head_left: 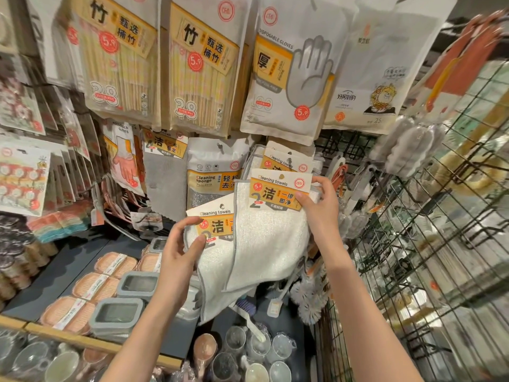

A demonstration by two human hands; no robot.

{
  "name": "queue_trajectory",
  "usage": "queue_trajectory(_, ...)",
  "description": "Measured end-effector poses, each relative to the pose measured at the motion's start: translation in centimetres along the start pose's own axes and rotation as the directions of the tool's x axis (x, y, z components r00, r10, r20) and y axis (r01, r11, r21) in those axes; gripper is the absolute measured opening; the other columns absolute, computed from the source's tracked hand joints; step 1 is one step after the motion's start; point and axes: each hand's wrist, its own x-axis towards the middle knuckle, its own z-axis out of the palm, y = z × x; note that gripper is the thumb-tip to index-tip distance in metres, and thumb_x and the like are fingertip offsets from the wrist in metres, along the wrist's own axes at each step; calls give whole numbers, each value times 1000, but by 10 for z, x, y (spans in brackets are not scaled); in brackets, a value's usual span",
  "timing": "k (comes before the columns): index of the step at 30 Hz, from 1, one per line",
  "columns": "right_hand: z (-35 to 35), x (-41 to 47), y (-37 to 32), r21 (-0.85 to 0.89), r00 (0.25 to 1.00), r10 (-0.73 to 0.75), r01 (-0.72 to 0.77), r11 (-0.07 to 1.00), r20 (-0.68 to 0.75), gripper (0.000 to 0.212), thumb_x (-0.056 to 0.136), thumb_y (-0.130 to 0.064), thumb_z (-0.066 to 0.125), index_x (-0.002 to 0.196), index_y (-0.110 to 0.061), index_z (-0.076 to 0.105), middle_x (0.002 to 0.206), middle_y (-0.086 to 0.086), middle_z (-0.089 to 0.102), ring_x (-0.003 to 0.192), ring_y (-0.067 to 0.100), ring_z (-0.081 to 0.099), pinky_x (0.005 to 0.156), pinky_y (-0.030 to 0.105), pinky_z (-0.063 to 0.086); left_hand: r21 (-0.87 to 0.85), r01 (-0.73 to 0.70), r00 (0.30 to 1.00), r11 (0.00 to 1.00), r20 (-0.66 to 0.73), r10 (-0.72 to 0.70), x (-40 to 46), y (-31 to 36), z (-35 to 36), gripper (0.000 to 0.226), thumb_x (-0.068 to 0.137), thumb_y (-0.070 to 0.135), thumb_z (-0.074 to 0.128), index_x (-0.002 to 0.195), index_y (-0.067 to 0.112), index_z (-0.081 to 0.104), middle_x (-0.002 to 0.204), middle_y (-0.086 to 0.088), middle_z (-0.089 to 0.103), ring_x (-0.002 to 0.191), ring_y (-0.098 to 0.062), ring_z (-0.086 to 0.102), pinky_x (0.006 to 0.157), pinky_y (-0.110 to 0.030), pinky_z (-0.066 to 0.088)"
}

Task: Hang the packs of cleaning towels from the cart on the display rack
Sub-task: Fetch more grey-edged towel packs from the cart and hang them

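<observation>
White header cards on two towel packs, one point(278, 193) upper right and one point(213, 220) lower left, read "Cleaning towels", each with a red "5.9" sticker, a large "2" and the character "洁". Behind them a silver pouch point(213, 172) reads "Cleaning sponge". Above, a white pack point(286, 78) reads "DISPOSABLE GLOVES", "厚" and "5.9", while two chopstick packs point(121, 56) show "竹", "5.9" and "38".
</observation>
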Motion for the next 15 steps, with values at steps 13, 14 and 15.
queue_trajectory(13, 7, 29, 8, -50, 991, 1, -8, 999, -131, 30, 82, 1, 65, 106, -14, 53, 93, -22, 50, 78, -26, 47, 62, -7, 33, 91, 30, 998, 995, -55, -25, 13, -2, -1, 38, 93, -2, 51, 81, 22, 78, 98, 6, 75, 103, -8, 66, 97, -35, 47)
queue_trajectory(14, 7, 31, 8, -65, 991, 14, -23, 998, -136, 30, 83, -1, 65, 105, -16, 53, 93, -21, 51, 79, -22, 47, 62, -7, 33, 87, 35, 998, 996, -53, -30, 14, -3, -1, 34, 94, 0, 52, 89, 22, 77, 104, 5, 74, 108, -11, 65, 102, -40, 46)
queue_trajectory(15, 8, 33, 9, -85, 990, 25, -37, 996, -138, 30, 83, -3, 66, 104, -19, 52, 93, -20, 52, 80, -19, 46, 62, -6, 33, 82, 39, 998, 996, -52, -35, 16, -5, -2, 29, 95, 3, 53, 97, 21, 76, 110, 4, 73, 113, -15, 63, 105, -45, 44)
